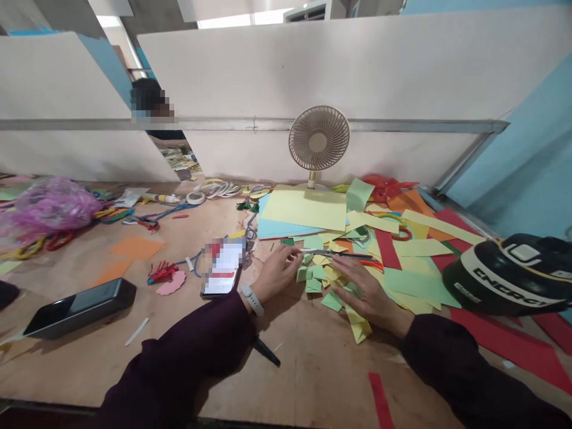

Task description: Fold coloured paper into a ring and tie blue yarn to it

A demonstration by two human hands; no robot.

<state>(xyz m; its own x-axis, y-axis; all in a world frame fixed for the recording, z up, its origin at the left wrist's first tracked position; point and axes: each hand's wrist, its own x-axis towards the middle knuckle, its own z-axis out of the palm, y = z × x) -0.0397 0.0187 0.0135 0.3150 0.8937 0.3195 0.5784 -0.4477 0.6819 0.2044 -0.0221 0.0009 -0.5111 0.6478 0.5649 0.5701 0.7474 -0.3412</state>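
Note:
A loose heap of small cut paper pieces (316, 274), green and yellow, lies on the table between my two hands. My left hand (277, 273), with a white watch on the wrist, rests at the heap's left side, its fingers loosely bent and touching the edge. On the other side my right hand (364, 293) lies over the pieces with fingers stretched out, palm partly hidden. Just beyond the fingertips is a long, thin dark tool (333, 255) with an orange-red end; its exact kind is unclear. Neither hand visibly grips anything.
A phone (223, 266) lies left of my left hand, a black pen-like object (267, 353) in front. Stacked paper sheets (308, 208) and a fan (319, 140) are behind. A large black jug (504, 277) stands right; a dark box-shaped device (83, 307) sits left.

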